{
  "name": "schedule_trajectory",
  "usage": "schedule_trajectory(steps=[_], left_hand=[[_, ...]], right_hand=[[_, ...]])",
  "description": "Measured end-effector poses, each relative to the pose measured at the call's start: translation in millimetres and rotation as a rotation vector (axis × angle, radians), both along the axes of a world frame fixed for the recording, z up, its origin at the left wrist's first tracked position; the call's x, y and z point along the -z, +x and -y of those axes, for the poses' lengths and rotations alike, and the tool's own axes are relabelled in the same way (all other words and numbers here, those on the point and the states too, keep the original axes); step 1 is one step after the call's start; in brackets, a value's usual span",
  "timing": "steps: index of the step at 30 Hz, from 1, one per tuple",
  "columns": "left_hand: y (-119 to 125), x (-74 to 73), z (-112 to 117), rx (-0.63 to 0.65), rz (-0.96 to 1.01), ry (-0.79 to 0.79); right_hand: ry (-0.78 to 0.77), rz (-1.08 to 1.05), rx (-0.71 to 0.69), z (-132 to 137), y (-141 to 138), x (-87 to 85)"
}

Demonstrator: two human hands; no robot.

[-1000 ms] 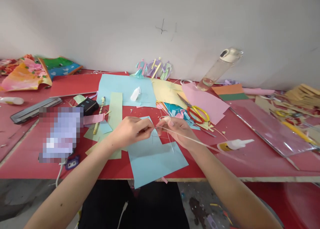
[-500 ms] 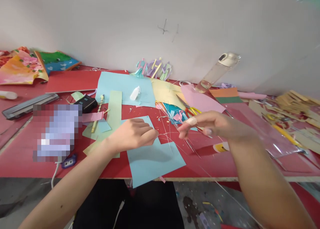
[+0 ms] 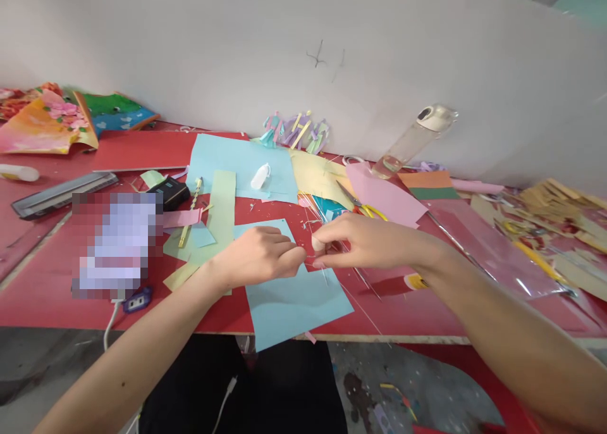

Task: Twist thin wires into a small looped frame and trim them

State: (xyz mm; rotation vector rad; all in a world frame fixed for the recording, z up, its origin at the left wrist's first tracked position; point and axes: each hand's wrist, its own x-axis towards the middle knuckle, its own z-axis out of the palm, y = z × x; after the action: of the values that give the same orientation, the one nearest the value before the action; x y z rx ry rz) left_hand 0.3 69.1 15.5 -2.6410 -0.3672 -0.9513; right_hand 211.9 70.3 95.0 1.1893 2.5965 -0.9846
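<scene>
My left hand hovers over the light blue paper sheet, its fingers curled and the thumb pressed to the index finger. Whatever it pinches is too fine to make out. Just to the right, my right hand has thumb and index fingertips close together near the left thumb, with a pale wrap round one fingertip. A faint thin line shows between the two hands, but I cannot tell what it is. Several thin wires lie under and beyond the right hand. Yellow-handled scissors rest behind it.
A small white glue bottle lies on blue paper at the back. A clear water bottle leans against the wall. To the left are a blurred phone-like object, a black box and a patterned pencil. Paper scraps crowd the right.
My right hand has moved left and its spread fingers have closed together, close to the left hand. The left hand keeps its curled pose. The view has shifted slightly.
</scene>
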Motion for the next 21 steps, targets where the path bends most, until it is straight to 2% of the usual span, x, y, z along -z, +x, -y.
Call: schedule_trajectory(steps=[3, 5, 9, 13, 15, 16, 18, 21], left_hand=[[1, 1.5, 1, 0.026, 0.067, -0.151], [1, 1.8, 2, 0.059, 0.093, -0.314], [-2, -2.4, 3, 0.146, 0.135, -0.725], [-5, -12.6, 3, 0.202, 0.246, -1.207], [-7, -15.9, 2, 0.219, 0.292, -1.415], [-7, -16.1, 2, 0.218, 0.312, -1.469], [-5, -13.4, 1, 0.177, 0.338, -1.443], [-1, -3.9, -1, 0.038, 0.304, -1.130]], right_hand=[[0.198, 0.017, -0.072, 5, -2, -1.8], [0.329, 0.037, -0.126, 9, -3, -4.4], [0.590, 0.131, -0.239, 17, -8, -11.2], [0.932, 0.212, -0.389, 27, -16, -14.8], [1.077, 0.241, -0.406, 30, -21, -13.9], [1.134, 0.259, -0.390, 31, -23, -13.0], [1.207, 0.285, -0.328, 32, -24, -10.9], [1.234, 0.285, -0.189, 33, -17, -7.4]])
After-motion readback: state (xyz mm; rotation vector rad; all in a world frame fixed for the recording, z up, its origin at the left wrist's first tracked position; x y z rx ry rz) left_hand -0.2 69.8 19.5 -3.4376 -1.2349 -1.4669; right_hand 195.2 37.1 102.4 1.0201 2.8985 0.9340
